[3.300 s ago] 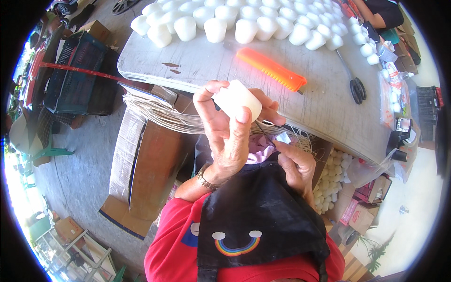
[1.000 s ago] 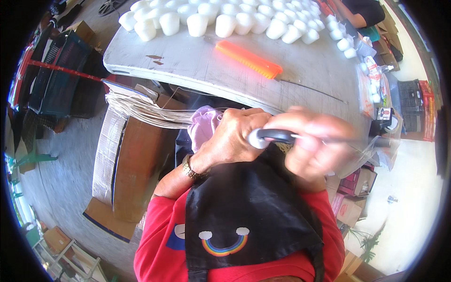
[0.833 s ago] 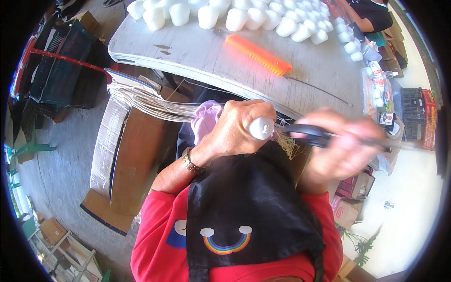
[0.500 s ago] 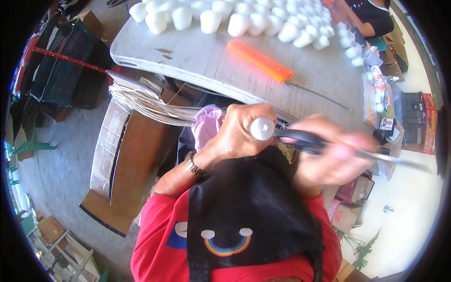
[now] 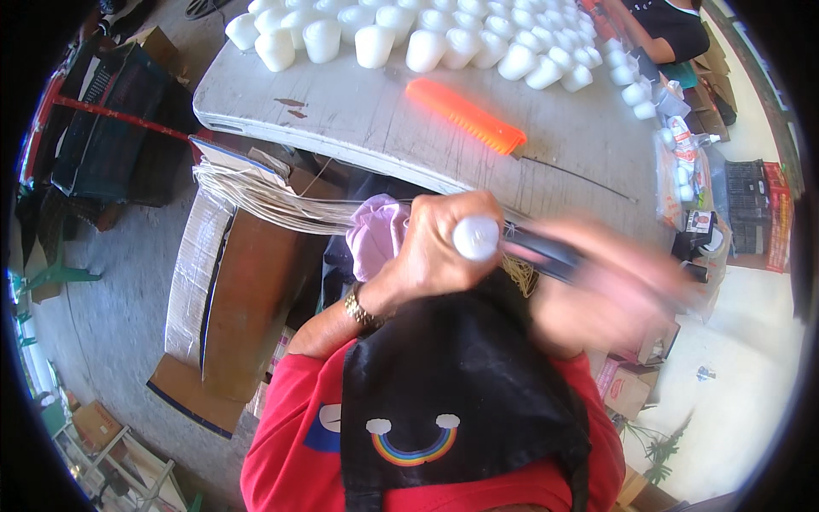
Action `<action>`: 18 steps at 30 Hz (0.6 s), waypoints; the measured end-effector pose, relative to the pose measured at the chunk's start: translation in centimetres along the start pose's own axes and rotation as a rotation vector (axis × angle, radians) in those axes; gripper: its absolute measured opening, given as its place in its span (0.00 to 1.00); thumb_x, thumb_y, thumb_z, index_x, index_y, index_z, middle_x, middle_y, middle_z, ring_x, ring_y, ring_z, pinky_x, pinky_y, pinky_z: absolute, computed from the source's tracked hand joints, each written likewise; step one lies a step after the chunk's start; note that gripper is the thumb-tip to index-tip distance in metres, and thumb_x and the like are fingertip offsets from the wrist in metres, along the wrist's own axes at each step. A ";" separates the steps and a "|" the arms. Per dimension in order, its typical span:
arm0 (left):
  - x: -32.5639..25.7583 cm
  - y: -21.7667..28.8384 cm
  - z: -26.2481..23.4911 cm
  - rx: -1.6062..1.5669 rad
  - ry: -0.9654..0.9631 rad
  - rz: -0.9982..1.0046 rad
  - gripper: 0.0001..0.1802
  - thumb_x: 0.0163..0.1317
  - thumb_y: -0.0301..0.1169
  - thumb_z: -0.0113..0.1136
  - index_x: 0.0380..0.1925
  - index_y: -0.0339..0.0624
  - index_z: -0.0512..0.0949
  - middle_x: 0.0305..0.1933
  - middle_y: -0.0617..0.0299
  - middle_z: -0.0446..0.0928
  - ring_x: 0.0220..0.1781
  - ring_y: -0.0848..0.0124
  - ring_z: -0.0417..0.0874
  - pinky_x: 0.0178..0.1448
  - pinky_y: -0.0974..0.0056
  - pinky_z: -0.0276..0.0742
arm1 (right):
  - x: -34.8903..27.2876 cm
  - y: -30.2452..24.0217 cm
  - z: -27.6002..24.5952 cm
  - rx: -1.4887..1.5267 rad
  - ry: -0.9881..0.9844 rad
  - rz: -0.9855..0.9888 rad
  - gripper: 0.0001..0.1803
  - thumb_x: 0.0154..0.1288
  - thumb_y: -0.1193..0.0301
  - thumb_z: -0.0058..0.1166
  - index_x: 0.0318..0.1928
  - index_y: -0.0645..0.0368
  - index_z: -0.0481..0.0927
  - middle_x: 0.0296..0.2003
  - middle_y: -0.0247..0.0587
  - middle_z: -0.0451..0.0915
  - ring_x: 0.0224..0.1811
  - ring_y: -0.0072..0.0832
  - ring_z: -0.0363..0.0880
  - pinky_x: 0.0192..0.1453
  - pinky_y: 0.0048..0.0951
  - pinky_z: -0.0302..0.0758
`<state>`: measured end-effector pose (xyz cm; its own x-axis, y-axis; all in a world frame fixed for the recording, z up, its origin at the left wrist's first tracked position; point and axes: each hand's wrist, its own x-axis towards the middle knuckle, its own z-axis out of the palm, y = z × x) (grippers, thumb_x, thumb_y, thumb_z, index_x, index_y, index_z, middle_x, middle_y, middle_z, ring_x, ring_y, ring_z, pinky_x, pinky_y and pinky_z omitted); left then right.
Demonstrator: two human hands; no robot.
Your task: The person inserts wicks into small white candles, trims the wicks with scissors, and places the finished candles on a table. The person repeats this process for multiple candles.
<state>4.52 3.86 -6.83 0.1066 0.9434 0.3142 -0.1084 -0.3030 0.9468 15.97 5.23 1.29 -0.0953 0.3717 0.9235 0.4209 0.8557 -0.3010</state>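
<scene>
My left hand (image 5: pixel 448 222) is wrapped round a white candle (image 5: pixel 475 238), whose round end faces up with a small wick nub in its middle. Beside the candle, a black-handled tool (image 5: pixel 550 256) reaches from it toward my right hand (image 5: pixel 610 282). That hand is badly smeared by motion but appears closed on the tool; the tool's exact kind cannot be made out. A lilac cloth (image 5: pixel 374 239) hangs just left of my left hand. On the table (image 5: pixel 341 107) ahead lies an orange-handled tool (image 5: pixel 467 118) with a thin metal rod.
Many white candles (image 5: pixel 374 47) stand in rows across the table's far side. A bundle of pale wick strands (image 5: pixel 264 200) drapes over a cardboard box (image 5: pixel 256 299) at the left. Another person's arm (image 5: pixel 636 30) shows at the far right, above bottles and bags (image 5: pixel 687 158).
My right hand has shifted slightly and is more blurred; the metal blade that stuck out to its right no longer shows clearly. My left hand keeps the candle in nearly the same place.
</scene>
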 end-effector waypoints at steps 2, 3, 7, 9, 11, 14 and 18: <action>-0.3 0.4 0.2 0.071 0.030 -0.046 0.09 0.44 0.23 0.66 0.23 0.40 0.74 0.21 0.57 0.75 0.25 0.66 0.80 0.32 0.66 0.74 | -1.0 0.7 0.2 -0.020 -0.147 -0.034 0.08 0.72 0.71 0.43 0.40 0.64 0.69 0.24 0.45 0.79 0.18 0.28 0.75 0.23 0.24 0.71; -0.1 0.4 0.1 0.087 0.009 -0.008 0.09 0.44 0.23 0.66 0.22 0.40 0.73 0.21 0.56 0.74 0.24 0.66 0.80 0.31 0.66 0.74 | -1.4 1.0 0.1 0.042 -0.160 0.038 0.08 0.71 0.71 0.44 0.43 0.63 0.67 0.24 0.44 0.78 0.18 0.27 0.75 0.24 0.23 0.71; 0.4 0.4 -0.2 -0.009 0.032 0.031 0.09 0.43 0.22 0.66 0.25 0.39 0.75 0.22 0.57 0.76 0.26 0.65 0.82 0.31 0.64 0.75 | -2.8 1.7 -0.2 0.115 0.013 0.099 0.11 0.73 0.67 0.40 0.40 0.63 0.68 0.20 0.39 0.76 0.16 0.25 0.71 0.22 0.22 0.69; 0.3 0.5 -0.3 0.009 0.021 0.080 0.09 0.43 0.22 0.66 0.24 0.40 0.75 0.22 0.57 0.76 0.25 0.65 0.82 0.31 0.64 0.75 | -3.1 1.5 0.0 0.137 -0.007 0.055 0.11 0.71 0.70 0.44 0.43 0.66 0.71 0.24 0.43 0.78 0.21 0.26 0.74 0.26 0.23 0.71; 0.2 0.8 -0.4 0.061 0.023 -0.061 0.09 0.43 0.23 0.67 0.23 0.41 0.74 0.22 0.57 0.75 0.25 0.63 0.82 0.31 0.64 0.75 | -2.9 1.0 0.0 0.157 -0.125 0.038 0.11 0.69 0.72 0.47 0.47 0.68 0.70 0.28 0.46 0.80 0.25 0.27 0.77 0.29 0.24 0.73; 0.0 1.2 -0.3 0.176 0.050 0.017 0.10 0.40 0.23 0.66 0.24 0.41 0.74 0.23 0.55 0.76 0.27 0.59 0.82 0.32 0.63 0.75 | -1.9 0.2 -0.8 0.358 -0.248 0.215 0.09 0.70 0.71 0.45 0.44 0.66 0.68 0.26 0.47 0.80 0.22 0.28 0.76 0.27 0.25 0.73; 0.4 1.2 -0.5 0.096 0.081 0.081 0.09 0.42 0.22 0.64 0.25 0.40 0.75 0.24 0.54 0.76 0.27 0.57 0.82 0.32 0.61 0.75 | -0.8 0.1 -1.3 0.215 0.023 0.096 0.12 0.73 0.66 0.41 0.41 0.64 0.69 0.18 0.44 0.77 0.14 0.30 0.74 0.17 0.26 0.70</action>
<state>3.93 3.91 -5.64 0.0207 0.9218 0.3872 -0.0177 -0.3868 0.9220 17.22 4.55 0.83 -0.0429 0.4491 0.8925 0.2252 0.8746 -0.4293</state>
